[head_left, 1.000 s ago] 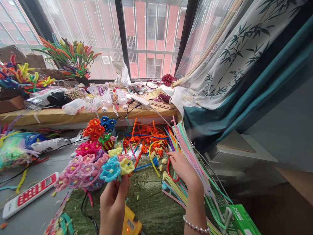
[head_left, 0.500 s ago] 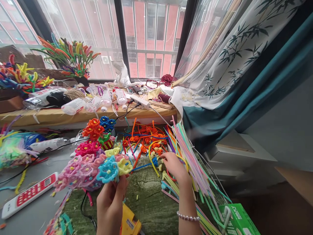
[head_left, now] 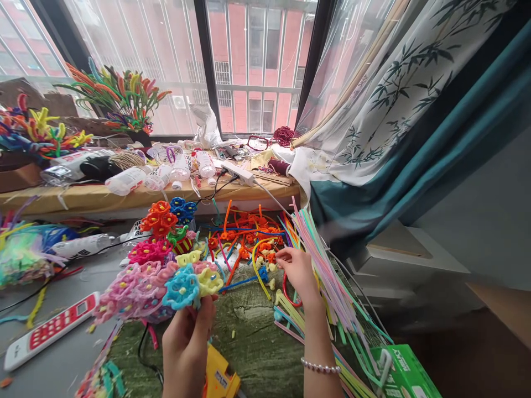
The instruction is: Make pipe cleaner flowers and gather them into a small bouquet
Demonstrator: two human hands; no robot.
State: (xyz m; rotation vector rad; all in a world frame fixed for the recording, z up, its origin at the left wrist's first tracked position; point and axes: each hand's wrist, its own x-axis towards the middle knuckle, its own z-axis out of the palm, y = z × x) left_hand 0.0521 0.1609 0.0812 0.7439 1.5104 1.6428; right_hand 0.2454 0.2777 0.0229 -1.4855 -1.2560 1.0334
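Note:
My left hand (head_left: 187,342) is closed on the stem of a small bunch of fuzzy pipe-cleaner flowers. A light-blue flower (head_left: 181,288) and a pale-yellow flower (head_left: 210,281) show above the fingers, with pink behind. My right hand (head_left: 300,276), a beaded bracelet on its wrist, reaches to a heap of small pale-yellow pieces (head_left: 271,267). Its thumb and fingertips are pinched together there; whatever they hold is too small to name. Close by lie orange pipe-cleaner pieces (head_left: 244,252) and a blue one (head_left: 263,273). More finished flowers (head_left: 128,290) in pink cluster left of my left hand.
Long pastel pipe cleaners (head_left: 332,265) lie along the right side, above a green box (head_left: 400,367). A yellow glue gun (head_left: 220,373) rests beside my left wrist. A red-and-white remote (head_left: 52,331) lies at left. Plastic bottles (head_left: 126,181) cover the windowsill.
My right hand has moved slightly up, with its fingertips drawing closer together over the pale-yellow pieces. My left hand and its flowers have barely shifted.

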